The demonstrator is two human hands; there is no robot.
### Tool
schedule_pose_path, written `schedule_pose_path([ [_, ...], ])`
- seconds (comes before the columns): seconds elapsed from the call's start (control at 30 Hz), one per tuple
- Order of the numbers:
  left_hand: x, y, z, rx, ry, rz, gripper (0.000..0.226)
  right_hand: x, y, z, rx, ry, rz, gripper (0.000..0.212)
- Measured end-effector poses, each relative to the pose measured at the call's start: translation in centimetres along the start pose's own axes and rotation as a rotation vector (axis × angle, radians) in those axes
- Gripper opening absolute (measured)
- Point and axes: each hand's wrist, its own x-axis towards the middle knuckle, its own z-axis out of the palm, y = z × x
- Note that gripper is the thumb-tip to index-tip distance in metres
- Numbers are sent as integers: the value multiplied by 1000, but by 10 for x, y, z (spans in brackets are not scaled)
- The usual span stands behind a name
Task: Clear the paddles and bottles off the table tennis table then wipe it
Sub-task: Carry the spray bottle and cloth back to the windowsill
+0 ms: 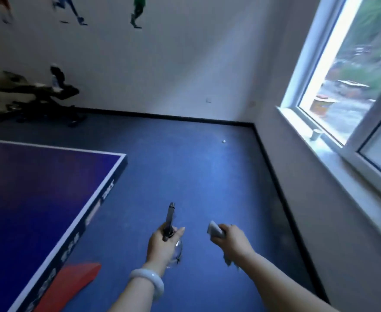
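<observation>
Your left hand (pixel 162 242) grips a dark, flat paddle (pixel 169 219) seen edge-on together with a clear, rounded plastic bottle (pixel 177 252) tucked beneath the palm. Your right hand (pixel 235 240) clenches a pale, soft cloth (pixel 215 229). Both hover over the blue floor (pixel 196 176), beside the smooth blue surface (pixel 27 188) with its white edge line.

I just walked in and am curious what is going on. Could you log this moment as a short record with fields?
Setting: room with blue floor, table tennis table at left, window at right
Left hand: grips a dark paddle edge-on and a clear bottle
Right hand: holds a pale object, too blurred to identify
Floor: small white ball
Windowsill: cup
Table corner in view: bare
</observation>
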Motion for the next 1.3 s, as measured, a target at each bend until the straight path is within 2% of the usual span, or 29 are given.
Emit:
schedule_pose_path([
  [0.2,75,40,101,100,-202,29,26,53,66,-65,86,128,165,10],
  [0.6,234,144,312,283,-673,191,23,152,173,-194,238,424,540,17],
  [0.67,244,154,352,306,-738,206,26,149,194,-214,275,470,613,13],
  [0.77,254,161,418,339,-783,243,29,144,229,-243,300,566,716,18],
  [1.0,262,183,572,340,-966,270,26,176,337,-307,377,660,758,21],
  [1.1,265,194,630,338,-1033,289,22,200,381,-333,413,655,774,21],
  [1.2,271,201,681,365,-1087,262,28,217,416,-359,444,652,782,10],
  [1.27,275,200,710,406,-1091,274,28,225,440,-368,440,639,813,22],
  [1.3,276,198,723,424,-1091,275,27,228,451,-370,444,635,838,20],
])
